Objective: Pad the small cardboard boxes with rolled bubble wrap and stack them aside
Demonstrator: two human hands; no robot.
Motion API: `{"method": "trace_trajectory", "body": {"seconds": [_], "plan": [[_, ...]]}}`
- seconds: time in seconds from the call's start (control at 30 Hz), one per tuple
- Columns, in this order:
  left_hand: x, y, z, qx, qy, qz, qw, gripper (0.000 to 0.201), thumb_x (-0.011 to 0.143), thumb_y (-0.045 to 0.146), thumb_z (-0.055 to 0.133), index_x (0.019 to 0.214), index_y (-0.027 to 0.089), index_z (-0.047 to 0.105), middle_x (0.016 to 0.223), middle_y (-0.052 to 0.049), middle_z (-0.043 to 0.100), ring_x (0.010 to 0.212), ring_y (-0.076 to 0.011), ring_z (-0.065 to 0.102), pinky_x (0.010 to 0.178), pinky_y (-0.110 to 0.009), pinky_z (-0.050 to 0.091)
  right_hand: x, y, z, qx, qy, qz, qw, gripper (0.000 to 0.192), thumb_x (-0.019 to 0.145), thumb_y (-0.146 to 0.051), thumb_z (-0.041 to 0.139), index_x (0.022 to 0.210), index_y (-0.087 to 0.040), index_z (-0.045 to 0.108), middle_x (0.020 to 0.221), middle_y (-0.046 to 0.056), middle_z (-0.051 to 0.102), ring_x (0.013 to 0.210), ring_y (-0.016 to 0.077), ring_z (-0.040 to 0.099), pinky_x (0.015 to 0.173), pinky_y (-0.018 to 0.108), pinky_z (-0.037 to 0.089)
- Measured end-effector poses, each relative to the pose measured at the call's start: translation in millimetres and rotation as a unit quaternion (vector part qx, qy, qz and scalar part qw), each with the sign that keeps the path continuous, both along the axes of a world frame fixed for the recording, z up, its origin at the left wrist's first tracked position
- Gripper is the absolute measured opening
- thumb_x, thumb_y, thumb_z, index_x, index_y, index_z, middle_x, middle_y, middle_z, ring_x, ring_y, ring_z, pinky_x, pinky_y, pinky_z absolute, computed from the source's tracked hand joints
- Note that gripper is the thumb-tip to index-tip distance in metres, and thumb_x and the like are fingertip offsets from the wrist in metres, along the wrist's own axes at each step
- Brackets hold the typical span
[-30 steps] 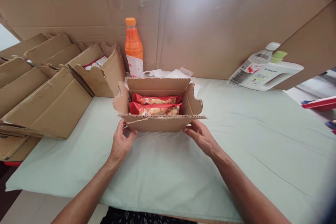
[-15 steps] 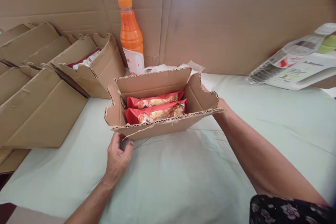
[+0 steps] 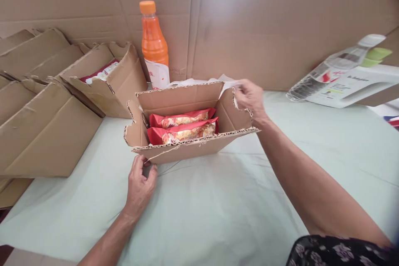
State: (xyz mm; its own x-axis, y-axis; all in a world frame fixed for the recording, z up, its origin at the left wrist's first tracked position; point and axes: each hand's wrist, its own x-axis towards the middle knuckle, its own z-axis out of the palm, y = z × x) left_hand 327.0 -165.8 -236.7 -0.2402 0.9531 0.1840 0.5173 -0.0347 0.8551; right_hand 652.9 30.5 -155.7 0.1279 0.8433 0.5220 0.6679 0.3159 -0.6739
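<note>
A cardboard box (image 3: 187,156) with an open top and rough-cut edges stands in the middle of the cloth. Two red snack packets (image 3: 182,133) lie side by side inside it. My left hand (image 3: 141,183) is at the box's near left corner, fingers curled against its lower edge and thumb apart from them. Behind the right end of the box, my right hand (image 3: 251,97) pinches a thin white sheet (image 3: 232,84), which may be plastic or paper. More of that white material shows along the box's far edge; the rest is hidden behind the box.
Several cardboard boxes (image 3: 40,133) stand at the left, one holding a red and white packet (image 3: 104,71). A bottle of orange drink (image 3: 155,45) is behind the box. At the right are a clear bottle (image 3: 333,72) and a white jug (image 3: 358,87). Cardboard walls rise behind the pale green cloth (image 3: 199,216).
My right hand has come up from behind the box's right end to above its rear corner, now with the white sheet in its fingers. My left hand has barely moved.
</note>
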Motion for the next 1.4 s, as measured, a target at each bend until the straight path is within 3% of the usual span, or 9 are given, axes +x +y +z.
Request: {"method": "trace_trajectory", "body": {"seconds": [0.17,0.3,0.4,0.5,0.67,0.8,1.03,1.27,1.4], "plan": [[0,-1,1.2,-0.007,-0.011,-0.007,1.0,0.019,0.086,0.03,0.056,0.102,0.019,0.06,0.095,-0.004,0.061,0.086,-0.0184,0.058,0.065,-0.026,0.046,75,-83,7.9,-0.086,0.152,-0.005,0.985,0.014,0.09,-0.024,0.064,0.098,-0.018,0.074,0.117,0.019,0.075,0.102,0.0187,0.071,0.09,0.035,0.053],[-1,-1,0.3,-0.005,-0.026,-0.007,1.0,0.029,0.085,0.031,0.058,0.111,0.018,0.062,0.1,-0.005,0.062,0.087,-0.0181,0.059,0.065,-0.025,0.047,125,-164,7.3,-0.249,-0.017,0.024,0.968,0.019,0.082,-0.033,0.068,0.096,-0.031,0.08,0.124,0.016,0.074,0.116,0.0288,0.068,0.093,0.047,0.052],[-4,-2,-1.6,-0.001,-0.055,-0.002,0.998,0.04,0.083,0.032,0.061,0.121,0.018,0.06,0.105,-0.006,0.063,0.089,-0.0179,0.06,0.071,-0.027,0.049,125,-198,16.3,-0.202,-0.059,-0.042,0.977,0.03,0.082,-0.038,0.066,0.11,-0.04,0.078,0.131,0.009,0.072,0.119,0.0304,0.067,0.099,0.052,0.049],[-5,-5,3.3,-0.008,-0.072,0.012,0.997,0.052,0.08,0.036,0.064,0.129,0.019,0.057,0.103,-0.005,0.065,0.086,-0.018,0.062,0.076,-0.03,0.051,91,-196,20.6,-0.167,0.0,-0.024,0.986,0.035,0.087,-0.044,0.063,0.119,-0.035,0.073,0.131,0.007,0.071,0.117,0.0289,0.067,0.105,0.054,0.049],[-5,-1,29.6,-0.069,-0.034,-0.018,0.997,0.053,0.078,0.039,0.063,0.128,0.019,0.058,0.084,-0.001,0.066,0.075,-0.0197,0.064,0.066,-0.03,0.049,10,-155,-5.2,-0.2,0.052,0.183,0.961,0.052,0.086,-0.039,0.063,0.136,-0.025,0.059,0.14,0.011,0.064,0.122,0.0282,0.065,0.094,0.046,0.058],[-7,-5,38.5,-0.087,-0.047,-0.043,0.994,0.036,0.077,0.042,0.062,0.105,0.019,0.062,0.076,-0.001,0.068,0.072,-0.0204,0.066,0.065,-0.03,0.05,-26,-175,-30.4,-0.167,0.03,0.17,0.971,0.042,0.087,-0.035,0.059,0.127,-0.022,0.059,0.124,0.011,0.071,0.1,0.0248,0.07,0.071,0.036,0.06],[-8,-50,24.9,-0.119,-0.115,-0.061,0.984,0.035,0.074,0.045,0.069,0.096,0.018,0.063,0.092,-0.009,0.073,0.087,-0.0261,0.074,0.076,-0.036,0.06,-23,-267,-44.6,-0.14,-0.029,0.056,0.988,0.015,0.093,-0.033,0.057,0.104,-0.023,0.059,0.091,0.006,0.07,0.073,0.0186,0.067,0.048,0.026,0.047],[7,15,39.7,-0.092,-0.132,-0.111,0.981,0.054,0.072,0.039,0.071,0.12,0.018,0.058,0.116,-0.009,0.066,0.092,-0.0225,0.072,0.083,-0.036,0.058,-30,-205,-45.3,-0.128,0.046,0.112,0.984,0.058,0.091,-0.031,0.059,0.147,-0.025,0.044,0.139,0.012,0.062,0.115,0.0257,0.067,0.084,0.04,0.062],[9,19,29.7,-0.09,-0.152,-0.078,0.981,0.089,0.077,0.036,0.069,0.156,0.024,0.029,0.156,-0.018,0.043,0.114,-0.0252,0.069,0.092,-0.041,0.057,2,-205,-45.3,-0.081,-0.094,0.086,0.989,0.055,0.094,-0.027,0.055,0.148,-0.028,0.048,0.154,0.011,0.052,0.14,0.0288,0.052,0.102,0.048,0.055]]}}
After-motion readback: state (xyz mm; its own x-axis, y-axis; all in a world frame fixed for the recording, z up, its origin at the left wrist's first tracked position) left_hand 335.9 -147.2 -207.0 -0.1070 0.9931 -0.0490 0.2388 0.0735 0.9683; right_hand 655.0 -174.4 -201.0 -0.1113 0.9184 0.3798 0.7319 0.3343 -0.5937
